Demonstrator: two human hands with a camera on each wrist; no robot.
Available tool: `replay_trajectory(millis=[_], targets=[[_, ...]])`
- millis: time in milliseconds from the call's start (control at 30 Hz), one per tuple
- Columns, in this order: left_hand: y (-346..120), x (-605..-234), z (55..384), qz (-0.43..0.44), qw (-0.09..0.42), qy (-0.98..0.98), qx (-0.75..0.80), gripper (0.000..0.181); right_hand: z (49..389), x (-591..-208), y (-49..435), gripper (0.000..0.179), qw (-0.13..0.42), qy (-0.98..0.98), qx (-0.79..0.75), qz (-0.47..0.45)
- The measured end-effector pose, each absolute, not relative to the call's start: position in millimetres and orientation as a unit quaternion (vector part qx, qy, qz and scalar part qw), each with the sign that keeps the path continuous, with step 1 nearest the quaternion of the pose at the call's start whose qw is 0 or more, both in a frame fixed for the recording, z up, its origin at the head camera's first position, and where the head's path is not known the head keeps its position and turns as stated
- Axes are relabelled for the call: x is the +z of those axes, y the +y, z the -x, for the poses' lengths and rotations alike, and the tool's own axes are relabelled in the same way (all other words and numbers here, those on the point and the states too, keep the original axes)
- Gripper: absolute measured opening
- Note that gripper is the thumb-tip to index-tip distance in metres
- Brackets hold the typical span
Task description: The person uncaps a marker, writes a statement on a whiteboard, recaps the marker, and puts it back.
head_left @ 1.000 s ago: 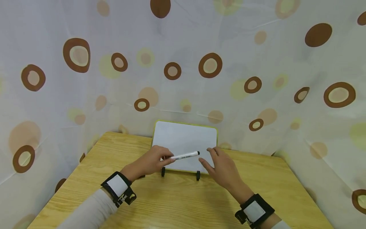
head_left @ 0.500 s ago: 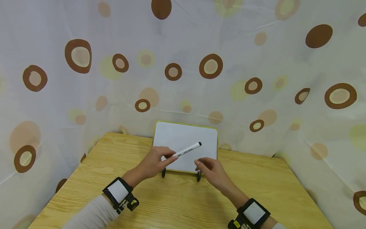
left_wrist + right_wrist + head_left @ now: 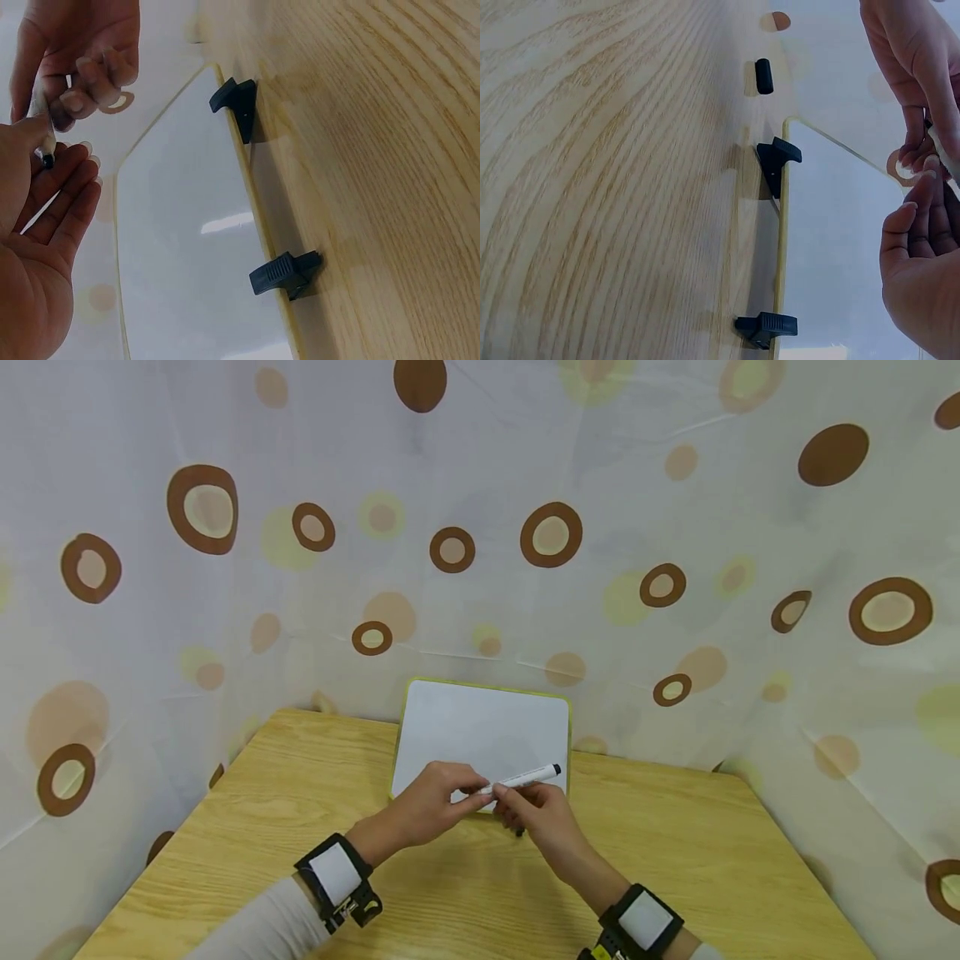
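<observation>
Since half a second ago, the right hand (image 3: 550, 825) has come in to take hold of the white marker (image 3: 531, 777), and the left hand (image 3: 429, 803) has brought it lower and further right. Both hands are now on it: the left hand's grip pinches the marker near its left end, and the right hand's grip pinches it just beside, the thumbs close together. Its black right end sticks out past the right hand, pointing right and slightly up, in the air before the lower part of the whiteboard (image 3: 480, 727). That yellow-rimmed board stands tilted on black stand feet (image 3: 285, 273) on the wooden tabletop (image 3: 712, 852). Beyond the board's left end, in the right wrist view, a short black cylinder (image 3: 763, 76) lies on the tabletop. Each wrist wears a black wristband (image 3: 335, 872) with a pale patch; a light sleeve (image 3: 251, 918) covers the left forearm. Behind hangs a pale cloth (image 3: 480, 452) printed with brown and yellow circles
</observation>
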State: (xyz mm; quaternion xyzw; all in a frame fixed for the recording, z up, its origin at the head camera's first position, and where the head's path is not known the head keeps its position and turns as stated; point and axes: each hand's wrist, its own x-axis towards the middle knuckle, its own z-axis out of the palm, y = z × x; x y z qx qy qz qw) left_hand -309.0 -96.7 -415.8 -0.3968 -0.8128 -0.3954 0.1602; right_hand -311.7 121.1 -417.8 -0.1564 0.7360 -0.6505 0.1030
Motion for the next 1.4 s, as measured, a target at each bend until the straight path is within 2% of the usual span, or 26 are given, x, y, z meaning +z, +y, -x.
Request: replay_trajectory(millis=[167, 733, 933, 1067, 1200, 1400], targets=[[-91, -418, 308, 0.395, 0.148, -0.818, -0.39, 0.013, 310, -423, 118, 0.031, 0.093, 0.717, -0.676, 0.143], [-86, -420, 307, 0.398, 0.164, -0.822, -0.373, 0.013, 306, -426, 118, 0.033, 0.066, 0.702, -0.692, 0.154], [-104, -408, 316, 0.409, 0.202, -0.799, -0.391, 0.023, 304, -423, 119, 0.028, 0.029, 0.713, -0.69, 0.12], [-126, -390, 330, 0.357, 0.243, -0.793, -0.429, 0.028, 306, -421, 126, 0.027, 0.001, 0.717, -0.689, 0.105], [-144, -381, 349, 0.27, 0.26, -0.793, -0.48, 0.026, 307, -420, 129, 0.027, -0.005, 0.71, -0.696, 0.106], [-157, -393, 369, 0.124, 0.218, -0.789, -0.56, 0.034, 304, -424, 124, 0.03, 0.009, 0.7, -0.706, 0.106]])
